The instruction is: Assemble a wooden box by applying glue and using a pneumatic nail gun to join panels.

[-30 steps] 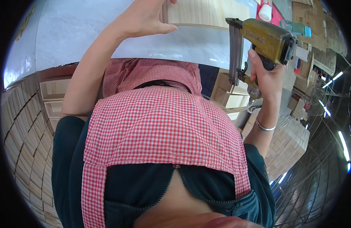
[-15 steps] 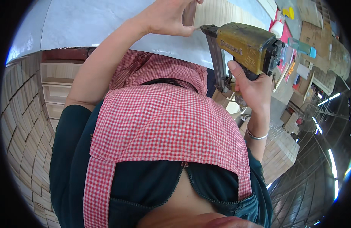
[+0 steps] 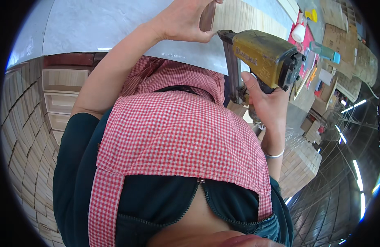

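Note:
My right hand [image 3: 268, 99] is wrapped round the grip of a nail gun [image 3: 264, 55] with a scuffed yellow body and black end cap. The gun's nose points left and sits at the near corner of a light wooden piece [image 3: 249, 18]; I cannot tell if they touch. My left hand [image 3: 184, 20] spans the left end of that piece, thumb at the near corner beside the nose and fingers toward the far side. Its fingertips are partly cut off by the top of the view. The wood lies on a pale, marbled worktop [image 3: 99, 24].
Open wooden boxes [image 3: 62, 80] are stacked below the worktop at left, beside a large stack of wood pieces [image 3: 27, 144]. At right are a white bottle [image 3: 298, 33], a clear blue-ended container [image 3: 325, 52], cardboard [image 3: 338, 39] and a wrapped stack [image 3: 297, 164].
The nail gun's rear and my right hand have shifted slightly left and toward me. My left hand keeps its hold on the wooden piece, moving only a little.

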`<state>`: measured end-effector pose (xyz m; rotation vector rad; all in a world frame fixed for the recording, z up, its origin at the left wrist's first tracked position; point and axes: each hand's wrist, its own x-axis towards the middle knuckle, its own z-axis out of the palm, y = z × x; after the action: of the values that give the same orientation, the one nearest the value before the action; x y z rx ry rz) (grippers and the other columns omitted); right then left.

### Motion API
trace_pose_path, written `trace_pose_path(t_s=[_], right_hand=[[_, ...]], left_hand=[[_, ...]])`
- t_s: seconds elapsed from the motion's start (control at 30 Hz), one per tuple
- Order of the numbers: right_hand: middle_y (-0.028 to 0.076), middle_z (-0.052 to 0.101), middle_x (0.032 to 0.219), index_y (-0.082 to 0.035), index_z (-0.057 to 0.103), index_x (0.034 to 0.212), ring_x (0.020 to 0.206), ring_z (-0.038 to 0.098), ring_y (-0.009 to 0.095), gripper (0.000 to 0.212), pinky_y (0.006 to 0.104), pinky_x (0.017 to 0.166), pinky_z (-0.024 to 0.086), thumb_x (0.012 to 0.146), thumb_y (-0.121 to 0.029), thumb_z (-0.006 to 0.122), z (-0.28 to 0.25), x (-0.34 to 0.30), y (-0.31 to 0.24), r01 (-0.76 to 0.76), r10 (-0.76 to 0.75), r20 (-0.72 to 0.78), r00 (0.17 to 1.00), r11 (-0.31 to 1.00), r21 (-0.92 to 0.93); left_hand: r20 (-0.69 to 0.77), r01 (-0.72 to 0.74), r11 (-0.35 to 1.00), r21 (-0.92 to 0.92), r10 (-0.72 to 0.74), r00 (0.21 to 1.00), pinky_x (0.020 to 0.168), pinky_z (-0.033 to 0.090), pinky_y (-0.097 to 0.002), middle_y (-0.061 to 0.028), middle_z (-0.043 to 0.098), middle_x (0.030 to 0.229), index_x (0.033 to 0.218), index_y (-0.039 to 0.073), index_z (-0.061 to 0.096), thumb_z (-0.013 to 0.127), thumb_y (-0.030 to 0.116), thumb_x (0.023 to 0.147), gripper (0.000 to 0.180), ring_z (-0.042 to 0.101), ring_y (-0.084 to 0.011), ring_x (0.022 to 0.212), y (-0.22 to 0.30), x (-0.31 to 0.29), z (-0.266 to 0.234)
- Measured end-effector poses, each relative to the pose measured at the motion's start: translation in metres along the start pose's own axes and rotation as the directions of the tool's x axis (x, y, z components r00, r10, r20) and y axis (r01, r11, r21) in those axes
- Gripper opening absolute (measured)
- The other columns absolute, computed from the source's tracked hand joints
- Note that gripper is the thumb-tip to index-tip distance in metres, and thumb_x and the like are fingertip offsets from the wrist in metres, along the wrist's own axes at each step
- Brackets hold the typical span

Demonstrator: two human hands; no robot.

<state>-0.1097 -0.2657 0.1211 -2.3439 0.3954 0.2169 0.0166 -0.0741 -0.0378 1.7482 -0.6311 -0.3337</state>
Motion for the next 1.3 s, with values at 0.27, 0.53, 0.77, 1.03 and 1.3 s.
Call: trace_pose_path(t_s=[0.27,0.53,0.77,1.03,1.3], right_hand=[[0.000,0.059,0.059,-0.001,0.070,0.092,0.045,0.049,0.008,0.029,0.0206,0.043,0.038,0.085,-0.026,0.084,-0.008,0.029,-0.017,-0.015,0.016,0.037,0.999,1.000,-0.024],[0.000,0.059,0.059,-0.001,0.070,0.091,0.044,0.049,0.008,0.030,0.0203,0.042,0.037,0.085,-0.026,0.084,-0.008,0.047,-0.020,0.066,-0.059,0.095,0.994,0.996,-0.068],[0.000,0.059,0.058,-0.001,0.069,0.091,0.044,0.048,0.007,0.030,0.0202,0.041,0.036,0.085,-0.026,0.084,-0.011,0.056,-0.024,0.099,-0.088,0.124,0.988,0.991,-0.090],[0.000,0.059,0.058,0.000,0.069,0.091,0.042,0.047,0.007,0.029,0.0203,0.041,0.036,0.085,-0.025,0.083,-0.021,0.072,-0.033,0.140,-0.130,0.141,0.982,0.988,-0.068],[0.003,0.062,0.056,0.005,0.071,0.099,0.039,0.048,0.009,0.034,0.0226,0.038,0.035,0.085,-0.024,0.083,-0.026,0.103,-0.043,0.080,-0.050,0.128,0.991,0.967,-0.242]], left_hand=[[-0.020,0.013,0.999,-0.030,-0.014,1.000,0.114,0.035,-0.0506,-0.0249,0.032,0.148,0.149,0.002,0.028,0.081,0.030,0.068,0.101,0.032,-0.0424,0.140,-0.011,-0.001,-0.003],[0.046,0.067,0.993,-0.097,-0.063,0.997,0.118,0.031,-0.0528,-0.0260,0.027,0.154,0.156,0.003,0.020,0.081,0.034,0.068,0.112,0.026,-0.0432,0.145,-0.011,0.000,-0.006],[0.016,0.049,0.998,-0.031,-0.048,0.999,0.120,0.029,-0.0513,-0.0289,0.021,0.157,0.156,-0.002,0.016,0.082,0.038,0.071,0.115,0.023,-0.0440,0.147,-0.009,-0.003,-0.008],[-0.305,0.105,0.994,-0.012,-0.104,0.946,0.121,0.027,-0.0492,-0.0322,0.015,0.160,0.155,-0.008,0.016,0.080,0.043,0.076,0.113,0.021,-0.0448,0.148,-0.002,-0.011,0.007],[-0.311,0.082,0.995,0.053,-0.061,0.949,0.121,0.028,-0.0489,-0.0332,0.016,0.159,0.154,-0.009,0.018,0.079,0.042,0.078,0.110,0.024,-0.0458,0.147,-0.004,-0.012,0.011]])
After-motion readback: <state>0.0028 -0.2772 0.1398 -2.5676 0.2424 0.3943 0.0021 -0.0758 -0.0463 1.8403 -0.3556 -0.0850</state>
